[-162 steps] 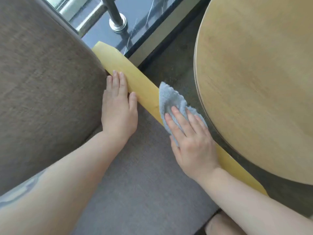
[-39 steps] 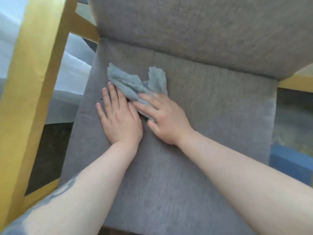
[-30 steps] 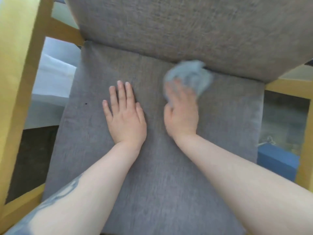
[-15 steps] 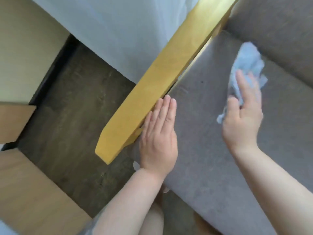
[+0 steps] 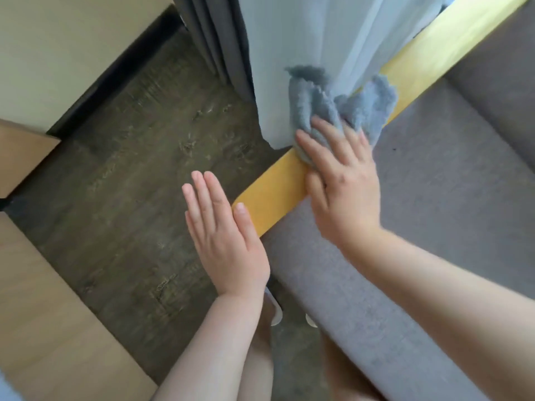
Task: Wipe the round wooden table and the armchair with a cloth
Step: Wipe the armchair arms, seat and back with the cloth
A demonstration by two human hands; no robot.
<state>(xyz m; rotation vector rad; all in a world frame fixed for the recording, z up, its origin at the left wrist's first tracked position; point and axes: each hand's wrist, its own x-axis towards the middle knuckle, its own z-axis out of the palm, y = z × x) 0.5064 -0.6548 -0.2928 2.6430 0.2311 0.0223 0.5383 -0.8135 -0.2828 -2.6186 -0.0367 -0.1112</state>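
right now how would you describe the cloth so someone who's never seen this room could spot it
Start at the grey armchair seat and follow its yellow wooden armrest along the seat's edge. The cloth is bunched on that armrest under the right hand. It is fluffy blue-grey, unlike the smooth pale curtain just behind it.

right hand (image 5: 344, 195) pressing cloth (image 5: 333, 108), armrest (image 5: 275, 198)

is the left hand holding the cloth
No, the left hand is flat and empty beside the armrest; the right hand presses the cloth onto it.
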